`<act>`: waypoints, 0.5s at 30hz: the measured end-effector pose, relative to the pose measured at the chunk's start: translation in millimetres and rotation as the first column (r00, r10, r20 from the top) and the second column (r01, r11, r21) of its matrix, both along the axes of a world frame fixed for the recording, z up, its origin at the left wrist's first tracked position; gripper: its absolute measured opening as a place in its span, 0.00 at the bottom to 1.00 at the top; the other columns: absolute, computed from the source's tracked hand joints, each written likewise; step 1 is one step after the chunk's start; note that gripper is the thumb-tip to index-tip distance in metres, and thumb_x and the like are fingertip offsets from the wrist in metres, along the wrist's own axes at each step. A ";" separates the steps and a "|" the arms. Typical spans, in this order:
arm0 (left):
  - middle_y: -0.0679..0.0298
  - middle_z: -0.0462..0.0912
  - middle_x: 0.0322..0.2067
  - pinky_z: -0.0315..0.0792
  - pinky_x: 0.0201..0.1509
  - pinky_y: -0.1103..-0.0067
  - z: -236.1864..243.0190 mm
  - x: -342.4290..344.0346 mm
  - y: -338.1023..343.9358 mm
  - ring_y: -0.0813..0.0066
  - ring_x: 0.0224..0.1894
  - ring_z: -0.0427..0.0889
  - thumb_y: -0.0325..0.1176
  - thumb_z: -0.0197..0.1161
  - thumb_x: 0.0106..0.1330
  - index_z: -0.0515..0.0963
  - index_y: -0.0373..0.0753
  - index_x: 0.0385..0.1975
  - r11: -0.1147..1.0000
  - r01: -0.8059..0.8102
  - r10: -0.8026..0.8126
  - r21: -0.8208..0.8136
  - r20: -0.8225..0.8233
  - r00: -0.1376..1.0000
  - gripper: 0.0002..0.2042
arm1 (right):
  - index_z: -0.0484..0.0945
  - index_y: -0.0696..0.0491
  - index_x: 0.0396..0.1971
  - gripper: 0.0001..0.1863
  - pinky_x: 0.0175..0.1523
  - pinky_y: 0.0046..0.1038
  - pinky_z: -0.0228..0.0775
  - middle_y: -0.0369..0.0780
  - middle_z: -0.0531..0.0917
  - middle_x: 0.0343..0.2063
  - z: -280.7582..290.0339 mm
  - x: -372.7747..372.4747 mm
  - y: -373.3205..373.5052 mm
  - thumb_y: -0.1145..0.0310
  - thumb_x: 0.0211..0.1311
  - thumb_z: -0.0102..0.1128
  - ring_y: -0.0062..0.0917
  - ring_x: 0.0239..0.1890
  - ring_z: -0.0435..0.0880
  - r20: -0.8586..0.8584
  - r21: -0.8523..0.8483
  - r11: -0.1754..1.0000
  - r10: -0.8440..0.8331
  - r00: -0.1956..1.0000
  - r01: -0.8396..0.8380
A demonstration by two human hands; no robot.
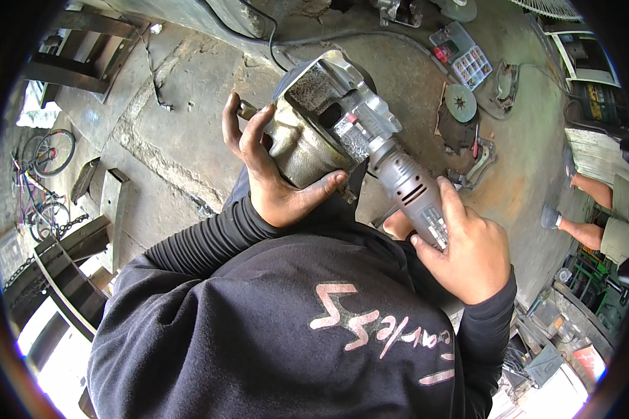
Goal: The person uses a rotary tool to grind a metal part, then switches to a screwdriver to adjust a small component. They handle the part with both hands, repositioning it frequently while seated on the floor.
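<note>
Head view: at the far left of the frame stands a bicycle point(42, 171), with dark beams point(66, 75) above it in the upper left. A thin cord point(152, 66) trails down the concrete floor point(196, 105) to the right of those beams.

Just left of centre, the left hand point(276, 178) cradles a metal casting point(314, 136) from its left and lower side; this grip is partly open, thumb along the lower edge, fingers spread and curled at the left. The casting sits tilted in the upper middle, its hollow side toward the upper right.

To its right, a grey die grinder point(412, 188) slants from the centre toward the lower right, its nose at the casting; whether its tip touches, I cannot tell. The right hand point(472, 248), right of centre, has its grip closed around the grinder's rear body.

Farther right, in the upper right, lie a round disc point(461, 103), an open parts box point(472, 64) and a red-handled tool point(476, 143). At the right edge, another person's legs point(590, 234) show.
</note>
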State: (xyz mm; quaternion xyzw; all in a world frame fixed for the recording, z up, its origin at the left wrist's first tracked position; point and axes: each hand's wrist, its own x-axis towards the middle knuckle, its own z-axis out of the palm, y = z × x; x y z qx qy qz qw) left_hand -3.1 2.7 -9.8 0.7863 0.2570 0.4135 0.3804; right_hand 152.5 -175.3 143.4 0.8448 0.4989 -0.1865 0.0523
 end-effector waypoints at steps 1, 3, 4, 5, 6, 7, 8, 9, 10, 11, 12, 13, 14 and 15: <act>0.41 0.41 0.62 0.51 0.66 0.60 0.1 -0.1 -0.4 0.47 0.68 0.38 0.51 0.79 0.36 0.53 0.39 0.61 1.000 -0.003 0.003 0.003 -0.006 1.000 0.53 | 0.67 0.56 0.56 0.37 0.27 0.38 0.73 0.47 0.79 0.19 2.6 -0.6 0.8 0.57 0.44 0.67 0.41 0.20 0.81 -0.016 -0.015 1.000 0.015 1.000 -0.015; 0.41 0.42 0.62 0.50 0.66 0.60 -0.2 0.5 -0.4 0.47 0.68 0.38 0.51 0.79 0.36 0.53 0.39 0.61 1.000 -0.004 0.004 0.003 0.000 1.000 0.53 | 0.67 0.56 0.56 0.37 0.27 0.38 0.73 0.47 0.79 0.18 6.0 -2.8 2.3 0.57 0.44 0.67 0.40 0.20 0.81 -0.044 -0.026 0.998 0.058 0.997 -0.060; 0.41 0.42 0.62 0.50 0.66 0.60 -0.3 1.0 -0.7 0.47 0.68 0.37 0.51 0.79 0.36 0.53 0.39 0.61 1.000 -0.003 0.003 -0.002 0.010 1.000 0.53 | 0.67 0.56 0.56 0.37 0.26 0.38 0.73 0.46 0.79 0.19 6.2 -2.3 3.6 0.58 0.44 0.67 0.40 0.20 0.81 -0.014 -0.027 0.998 0.053 0.999 -0.053; 0.41 0.42 0.62 0.51 0.66 0.60 -0.5 1.2 -0.8 0.47 0.68 0.37 0.51 0.79 0.36 0.53 0.39 0.61 1.000 -0.003 0.003 -0.001 0.012 1.000 0.53 | 0.67 0.56 0.56 0.37 0.26 0.38 0.73 0.47 0.79 0.19 6.9 -2.3 4.3 0.58 0.44 0.67 0.40 0.20 0.81 -0.004 -0.040 0.999 0.030 1.000 -0.030; 0.42 0.43 0.62 0.51 0.66 0.60 -0.7 1.3 -1.1 0.47 0.68 0.37 0.51 0.79 0.36 0.53 0.39 0.61 1.000 -0.002 0.002 -0.001 0.015 1.000 0.53 | 0.67 0.56 0.56 0.37 0.26 0.38 0.73 0.47 0.79 0.19 7.3 -2.3 4.7 0.58 0.44 0.67 0.40 0.20 0.81 0.013 -0.040 0.999 0.027 1.000 -0.027; 0.42 0.43 0.62 0.51 0.66 0.60 -0.9 1.2 -1.3 0.47 0.68 0.37 0.51 0.79 0.36 0.53 0.39 0.61 1.000 -0.003 0.003 0.007 0.008 1.000 0.53 | 0.67 0.56 0.56 0.37 0.26 0.37 0.73 0.47 0.79 0.19 7.5 -1.9 5.2 0.58 0.44 0.67 0.40 0.20 0.81 0.030 -0.038 0.999 0.027 0.999 -0.026; 0.42 0.43 0.62 0.51 0.66 0.60 -1.1 1.0 -1.0 0.47 0.68 0.37 0.52 0.79 0.36 0.53 0.39 0.61 1.000 -0.002 0.002 0.011 0.008 1.000 0.53 | 0.67 0.56 0.56 0.37 0.26 0.37 0.73 0.47 0.79 0.19 7.5 -2.5 5.4 0.58 0.44 0.67 0.40 0.20 0.81 0.001 -0.049 0.998 0.038 0.999 -0.038; 0.42 0.43 0.62 0.51 0.66 0.60 -1.3 0.7 -0.9 0.47 0.68 0.37 0.52 0.79 0.36 0.53 0.39 0.61 1.000 -0.002 0.002 0.015 0.009 1.000 0.53 | 0.67 0.56 0.56 0.37 0.26 0.37 0.73 0.47 0.79 0.19 7.9 -3.2 5.3 0.58 0.44 0.67 0.40 0.20 0.81 -0.027 -0.057 0.997 0.048 0.999 -0.049; 0.42 0.43 0.62 0.51 0.66 0.61 -1.9 0.8 -0.4 0.47 0.68 0.37 0.52 0.79 0.36 0.53 0.39 0.61 1.000 0.001 -0.001 0.016 0.018 1.000 0.53 | 0.67 0.56 0.56 0.37 0.26 0.37 0.73 0.47 0.79 0.19 7.9 -3.0 5.6 0.58 0.44 0.67 0.40 0.20 0.81 -0.056 -0.080 0.995 0.061 0.997 -0.065; 0.42 0.43 0.62 0.51 0.66 0.61 -2.2 0.8 -0.2 0.47 0.68 0.37 0.52 0.79 0.36 0.53 0.39 0.61 1.000 0.003 -0.003 0.005 0.032 0.999 0.53 | 0.67 0.56 0.56 0.37 0.26 0.37 0.73 0.47 0.79 0.19 7.8 -2.9 5.7 0.58 0.44 0.67 0.40 0.20 0.81 -0.031 -0.055 0.998 0.037 0.999 -0.038; 0.42 0.43 0.62 0.51 0.66 0.61 -2.8 0.9 -0.2 0.47 0.68 0.37 0.52 0.79 0.36 0.53 0.39 0.61 1.000 0.005 -0.005 -0.003 0.041 0.999 0.53 | 0.67 0.56 0.56 0.37 0.26 0.37 0.73 0.47 0.79 0.19 8.2 -2.4 5.7 0.58 0.44 0.67 0.40 0.19 0.81 -0.009 -0.045 0.999 0.016 1.000 -0.016; 0.42 0.43 0.62 0.51 0.66 0.61 -3.2 1.2 -0.8 0.47 0.68 0.37 0.51 0.79 0.36 0.53 0.39 0.61 1.000 0.006 -0.005 -0.022 0.054 0.999 0.53 | 0.67 0.57 0.56 0.37 0.26 0.38 0.73 0.47 0.79 0.19 7.6 -1.7 6.0 0.58 0.44 0.67 0.40 0.19 0.81 0.011 -0.034 0.999 -0.005 1.000 0.006; 0.42 0.43 0.62 0.51 0.66 0.61 -3.3 0.8 -0.6 0.47 0.68 0.38 0.51 0.79 0.36 0.53 0.39 0.61 1.000 0.013 -0.011 -0.027 0.065 0.998 0.52 | 0.67 0.57 0.56 0.37 0.26 0.38 0.73 0.47 0.79 0.19 8.9 -2.6 5.3 0.58 0.44 0.67 0.40 0.19 0.80 0.020 -0.075 0.996 0.039 0.999 -0.037; 0.42 0.43 0.62 0.51 0.66 0.61 -3.3 0.9 -0.8 0.47 0.68 0.38 0.51 0.79 0.36 0.53 0.39 0.61 1.000 0.003 -0.002 -0.028 0.058 0.998 0.52 | 0.66 0.57 0.57 0.38 0.26 0.38 0.73 0.47 0.79 0.19 9.0 -2.6 5.2 0.58 0.44 0.67 0.40 0.19 0.80 -0.016 -0.063 0.997 0.050 0.999 -0.051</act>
